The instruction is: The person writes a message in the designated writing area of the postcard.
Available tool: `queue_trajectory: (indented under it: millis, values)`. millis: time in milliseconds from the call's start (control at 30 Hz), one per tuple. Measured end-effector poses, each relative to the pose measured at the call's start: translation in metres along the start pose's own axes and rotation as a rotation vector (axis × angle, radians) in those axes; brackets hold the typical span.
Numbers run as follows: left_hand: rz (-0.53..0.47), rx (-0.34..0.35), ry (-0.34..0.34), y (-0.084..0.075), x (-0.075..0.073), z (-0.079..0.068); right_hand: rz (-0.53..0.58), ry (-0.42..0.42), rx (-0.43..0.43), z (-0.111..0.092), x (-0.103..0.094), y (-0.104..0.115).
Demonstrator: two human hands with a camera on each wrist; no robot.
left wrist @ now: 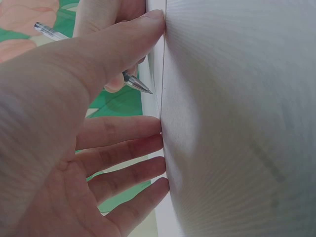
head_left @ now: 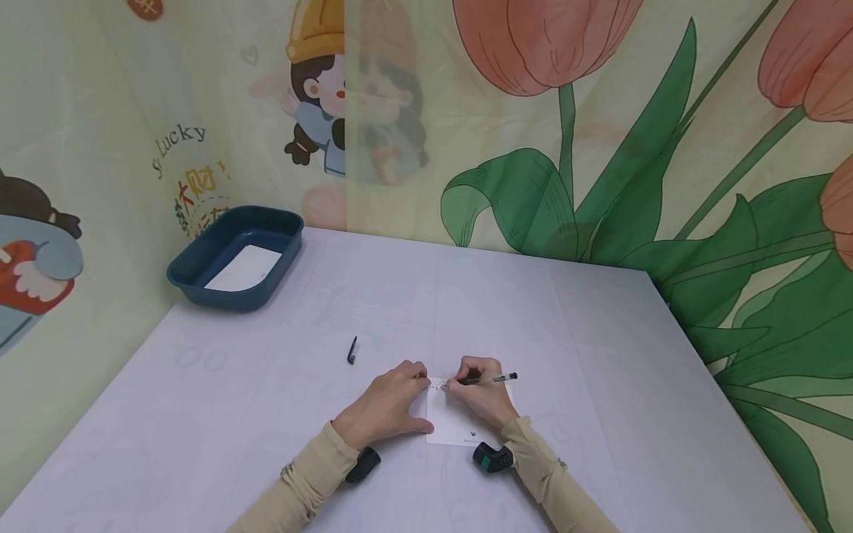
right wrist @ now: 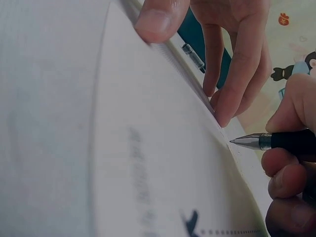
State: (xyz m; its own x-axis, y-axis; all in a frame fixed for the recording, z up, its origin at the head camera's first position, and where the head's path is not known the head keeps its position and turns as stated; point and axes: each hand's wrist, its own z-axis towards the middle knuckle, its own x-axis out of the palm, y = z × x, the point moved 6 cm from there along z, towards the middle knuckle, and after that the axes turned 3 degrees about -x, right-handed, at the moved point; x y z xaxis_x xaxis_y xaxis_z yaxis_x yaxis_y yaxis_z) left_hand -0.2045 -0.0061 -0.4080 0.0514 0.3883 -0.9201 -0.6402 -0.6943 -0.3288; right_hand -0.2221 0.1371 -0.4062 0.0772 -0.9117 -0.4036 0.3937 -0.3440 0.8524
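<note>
A white sheet of paper [head_left: 453, 418] lies on the table, with small handwriting near its top left and a little dark printed mark near the bottom. My right hand [head_left: 485, 396] pinches a pen [right wrist: 256, 141] with a clear barrel and black grip, its metal tip right at the paper. My left hand [head_left: 389, 403] rests at the paper's left edge, thumb [left wrist: 143, 29] on the near part and fingertips [left wrist: 158, 168] spread on the surface, fairly straight. A black pen cap [head_left: 352, 350] lies on the table beyond the left hand.
At the back left corner stands a dark blue plastic bin [head_left: 246, 296] with a white sheet [head_left: 245, 268] inside. The white-covered table [head_left: 266, 414] meets printed curtains [head_left: 393, 200] at its back and sides. Dark wrist devices [head_left: 493, 457] sit under both sleeves.
</note>
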Motion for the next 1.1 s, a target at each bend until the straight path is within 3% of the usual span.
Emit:
queue_trajectory:
  millis: [1100]
  values:
    - [-0.01, 0.0, -0.002, 0.0002, 0.0, -0.0005, -0.013, 0.005, 0.012, -0.0001, 0.0003, -0.001]
